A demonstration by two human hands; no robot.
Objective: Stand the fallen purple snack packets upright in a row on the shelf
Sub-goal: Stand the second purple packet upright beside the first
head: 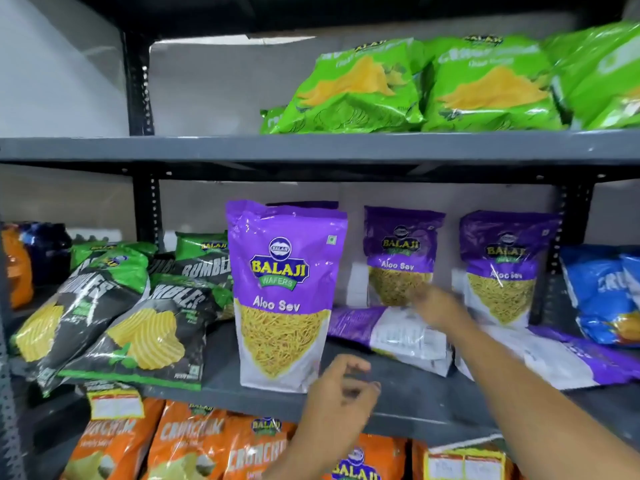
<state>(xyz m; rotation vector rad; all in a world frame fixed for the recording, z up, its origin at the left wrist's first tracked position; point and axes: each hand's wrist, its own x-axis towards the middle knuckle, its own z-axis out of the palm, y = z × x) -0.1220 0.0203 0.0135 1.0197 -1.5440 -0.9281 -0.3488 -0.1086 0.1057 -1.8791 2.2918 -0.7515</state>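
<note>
Purple snack packets half sorted on the middle shelf, both hands empty

Purple work starts at the right hand (437, 304), blurred, fingers spread loosely and holding nothing, reaching over the fallen packet (391, 336) lying face-down just below it, likely the next to lift; the left hand (343, 386) hovers low at the shelf edge (415, 415), fingers curled but empty, just beside the front packet (282, 296), which stands upright near the lip. Behind, two more packets (401, 258) and (502, 268) stand against the back wall, so the row has gaps to fill. A second fallen packet (568, 358) lies flat to the right. Black-and-green chip bags (138, 327) slump leftward and blue bags (602, 296) crowd the right, so I judge room for the row is tight
</note>
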